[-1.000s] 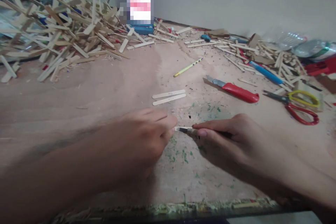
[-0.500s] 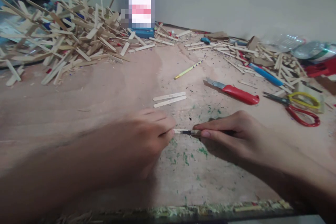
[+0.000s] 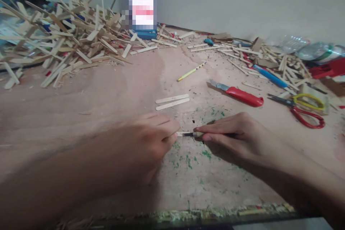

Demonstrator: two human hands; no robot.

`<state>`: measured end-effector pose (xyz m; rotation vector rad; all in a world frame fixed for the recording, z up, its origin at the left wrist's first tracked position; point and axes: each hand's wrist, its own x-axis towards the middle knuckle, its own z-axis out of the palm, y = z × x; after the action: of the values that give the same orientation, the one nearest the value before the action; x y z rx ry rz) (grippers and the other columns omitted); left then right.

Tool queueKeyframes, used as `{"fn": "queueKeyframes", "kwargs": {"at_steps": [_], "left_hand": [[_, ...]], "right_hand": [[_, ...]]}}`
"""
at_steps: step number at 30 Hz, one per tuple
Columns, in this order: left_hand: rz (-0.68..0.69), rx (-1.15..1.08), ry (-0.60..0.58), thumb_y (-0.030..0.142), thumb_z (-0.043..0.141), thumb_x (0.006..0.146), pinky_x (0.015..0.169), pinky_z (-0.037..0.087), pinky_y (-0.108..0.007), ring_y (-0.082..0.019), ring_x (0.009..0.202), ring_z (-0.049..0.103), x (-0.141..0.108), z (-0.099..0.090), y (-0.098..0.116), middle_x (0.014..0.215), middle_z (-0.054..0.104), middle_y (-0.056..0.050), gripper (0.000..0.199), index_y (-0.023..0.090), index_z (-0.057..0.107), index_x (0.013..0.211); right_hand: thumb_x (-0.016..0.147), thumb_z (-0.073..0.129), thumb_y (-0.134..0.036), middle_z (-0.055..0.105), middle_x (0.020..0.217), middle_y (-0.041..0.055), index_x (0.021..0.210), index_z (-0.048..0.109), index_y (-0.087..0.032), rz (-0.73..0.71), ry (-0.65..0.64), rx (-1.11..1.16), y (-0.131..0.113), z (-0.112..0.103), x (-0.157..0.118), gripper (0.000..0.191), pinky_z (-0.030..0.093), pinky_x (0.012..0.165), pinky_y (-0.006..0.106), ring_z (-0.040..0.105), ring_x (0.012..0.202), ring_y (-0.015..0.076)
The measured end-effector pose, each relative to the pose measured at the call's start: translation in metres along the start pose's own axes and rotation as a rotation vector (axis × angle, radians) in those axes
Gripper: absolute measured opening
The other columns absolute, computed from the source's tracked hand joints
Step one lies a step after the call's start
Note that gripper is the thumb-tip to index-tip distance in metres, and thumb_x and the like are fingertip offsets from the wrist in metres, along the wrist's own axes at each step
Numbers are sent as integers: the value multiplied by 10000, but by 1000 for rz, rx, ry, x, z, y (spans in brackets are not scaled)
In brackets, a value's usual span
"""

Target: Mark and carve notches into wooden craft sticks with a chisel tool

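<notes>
My left hand [image 3: 155, 138] is closed on a pale wooden craft stick [image 3: 179, 134], of which only a short end shows past the fingertips. My right hand [image 3: 229, 133] pinches the light handle of a small craft knife [image 3: 198, 134]. Its dark blade points left and lies against the end of the stick; most of the handle is hidden in the fingers. Just beyond my hands, two craft sticks [image 3: 172, 104] with faint marks lie side by side on the wooden table [image 3: 113, 93].
A red utility knife [image 3: 244, 96], yellow-and-red scissors [image 3: 307, 116] and a yellow pencil [image 3: 191, 72] lie beyond my hands. Craft sticks [image 3: 81, 39] are heaped at the back left. More wood pieces and plastic bottles [image 3: 320, 51] sit at the right. Green flecks dot the tabletop.
The whole view has shifted slightly left. My right hand with the craft knife has come a little closer to my left hand, which stays closed on the craft stick.
</notes>
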<state>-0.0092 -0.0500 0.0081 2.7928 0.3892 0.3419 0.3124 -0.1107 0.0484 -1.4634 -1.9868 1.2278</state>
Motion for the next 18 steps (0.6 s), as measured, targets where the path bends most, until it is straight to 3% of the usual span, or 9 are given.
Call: {"fn": "queueKeyframes", "kwargs": {"at_steps": [5, 10, 15, 18], "left_hand": [[14, 10, 12, 53, 630, 1039, 840, 536, -446, -271, 902, 647, 0, -1, -1, 1021, 687, -48, 248, 203, 799, 1141], [-11, -15, -41, 22, 596, 1059, 820, 512, -449, -271, 901, 653, 2, -8, 3, 1048, 704, -61, 302, 182, 822, 1181], [14, 2, -54, 10, 631, 1045, 863, 506, -455, -279, 924, 655, 5, -14, 3, 1004, 663, -44, 267, 184, 811, 1137], [20, 16, -39, 14, 634, 1039, 867, 501, -449, -281, 935, 645, 6, -14, 2, 997, 652, -40, 261, 191, 800, 1133]], "right_hand": [[1294, 674, -482, 634, 656, -20, 934, 916, -193, 48, -42, -51, -8, -2, 1, 521, 376, 539, 262, 477, 601, 126], [1256, 751, -370, 917, 887, 61, 1214, 1012, -174, -79, -7, -29, -2, -3, 2, 330, 564, 663, 275, 746, 695, 162], [1231, 790, -356, 995, 1139, 123, 1327, 1020, -215, -90, 34, -45, 1, 3, 3, 286, 649, 760, 309, 890, 862, 222], [1236, 768, -424, 978, 1013, 96, 1267, 1033, -207, -11, 25, -36, -3, 2, 3, 343, 625, 717, 300, 830, 762, 203]]}}
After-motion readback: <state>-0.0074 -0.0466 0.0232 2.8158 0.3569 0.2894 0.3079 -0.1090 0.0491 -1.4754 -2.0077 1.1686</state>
